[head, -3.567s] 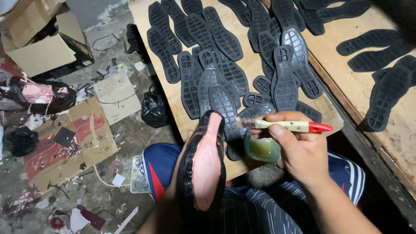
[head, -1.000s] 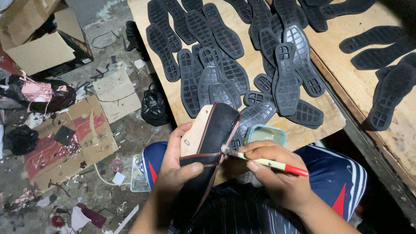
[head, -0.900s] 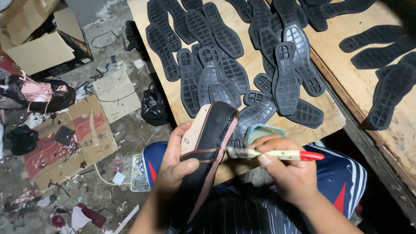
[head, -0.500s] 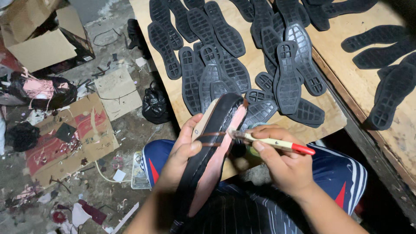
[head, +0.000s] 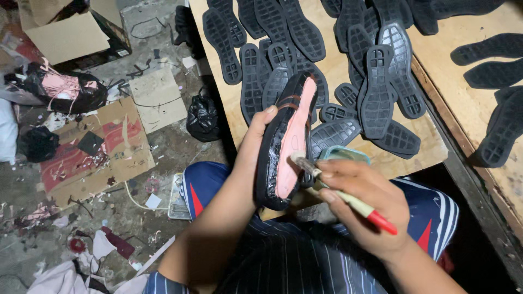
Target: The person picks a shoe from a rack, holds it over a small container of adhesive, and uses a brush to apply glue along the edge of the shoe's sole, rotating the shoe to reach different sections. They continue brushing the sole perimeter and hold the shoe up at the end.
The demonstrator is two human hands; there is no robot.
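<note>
My left hand [head: 251, 142] grips a black shoe upper [head: 287, 140] from the side, with its pinkish bottom turned up toward me. My right hand [head: 366, 202] holds a brush with a yellow and red handle [head: 348, 197]. The brush tip touches the lower right edge of the pink bottom. A teal tin [head: 344, 154] sits on the board just behind my right hand, partly hidden by it.
Several black rubber soles [head: 376, 90] lie tread-up on the wooden board [head: 430, 149] ahead, more on a second board at right. The floor at left holds cardboard boxes [head: 68, 35], black bags [head: 202, 117] and scraps. My knees in blue striped trousers are below.
The shoe has been turned so its pink bottom faces up, and the brush has moved from the tin to the bottom's edge.
</note>
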